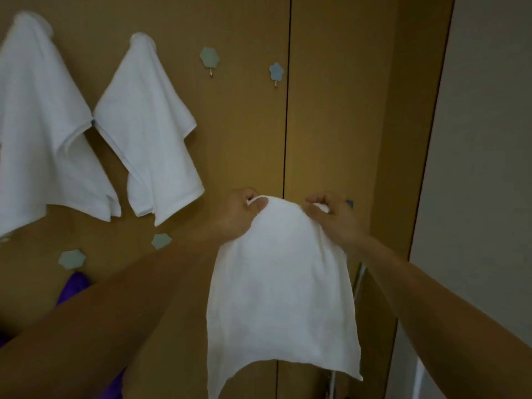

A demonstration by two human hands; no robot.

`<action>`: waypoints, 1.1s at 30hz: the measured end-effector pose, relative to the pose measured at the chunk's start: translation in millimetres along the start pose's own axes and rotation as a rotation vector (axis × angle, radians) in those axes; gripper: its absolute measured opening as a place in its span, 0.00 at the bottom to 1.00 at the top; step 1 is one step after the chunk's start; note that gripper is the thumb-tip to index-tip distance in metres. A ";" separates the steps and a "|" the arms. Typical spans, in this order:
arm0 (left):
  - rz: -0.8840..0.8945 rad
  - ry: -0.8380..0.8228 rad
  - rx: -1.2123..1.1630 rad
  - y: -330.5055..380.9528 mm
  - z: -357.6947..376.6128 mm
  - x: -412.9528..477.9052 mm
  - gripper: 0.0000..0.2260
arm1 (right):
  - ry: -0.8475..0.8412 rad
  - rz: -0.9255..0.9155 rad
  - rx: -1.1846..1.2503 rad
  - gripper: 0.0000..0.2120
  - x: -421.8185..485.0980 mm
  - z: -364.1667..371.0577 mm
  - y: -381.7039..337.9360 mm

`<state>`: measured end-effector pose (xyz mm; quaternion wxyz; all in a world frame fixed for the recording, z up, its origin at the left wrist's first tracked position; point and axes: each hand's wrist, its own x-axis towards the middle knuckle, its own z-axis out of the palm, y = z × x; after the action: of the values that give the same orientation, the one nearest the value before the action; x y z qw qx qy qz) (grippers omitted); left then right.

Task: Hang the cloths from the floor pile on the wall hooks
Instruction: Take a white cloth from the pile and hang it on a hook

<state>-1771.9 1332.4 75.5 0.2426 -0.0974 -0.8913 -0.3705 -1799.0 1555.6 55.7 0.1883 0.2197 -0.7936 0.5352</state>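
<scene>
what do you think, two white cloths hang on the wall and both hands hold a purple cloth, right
No: the head view shows the cloth held by the left hand and right hand is white, not purple.

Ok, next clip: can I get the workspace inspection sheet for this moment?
Surface: brown wooden panel wall.
Job's things: far-left white cloth and neighbouring white cloth hang on the wall; held white cloth hangs from both hands; pale green flower-shaped hook and blue flower-shaped hook bare.
Clutter: purple fabric, lower left.
Grippers: left hand and right hand pinch the held cloth's top edge.
Cables: nothing seen.
Surroundings: grey wall, right.
</scene>
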 end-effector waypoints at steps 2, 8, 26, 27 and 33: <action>0.017 0.098 0.060 -2.9 -4.2 15.7 0.11 | -0.083 0.019 0.093 0.12 25.8 3.9 -5.0; 0.106 0.355 0.183 -13.3 -27.0 66.3 0.10 | -0.026 -0.062 0.145 0.17 111.5 24.9 -15.4; 0.203 0.857 0.272 11.0 -155.7 249.2 0.06 | 0.353 -0.429 0.146 0.09 318.9 98.1 -135.1; 0.190 0.883 0.293 10.9 -164.0 256.6 0.07 | 0.355 -0.446 0.137 0.09 329.4 102.3 -142.1; 0.133 0.927 0.475 6.8 -197.5 289.2 0.08 | 0.355 -0.439 0.070 0.12 383.6 118.8 -166.0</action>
<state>-1948.0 1195.7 345.7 0.6501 0.0782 -0.7415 -0.1464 -2034.7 1333.5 345.5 0.4278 0.2956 -0.6628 0.5388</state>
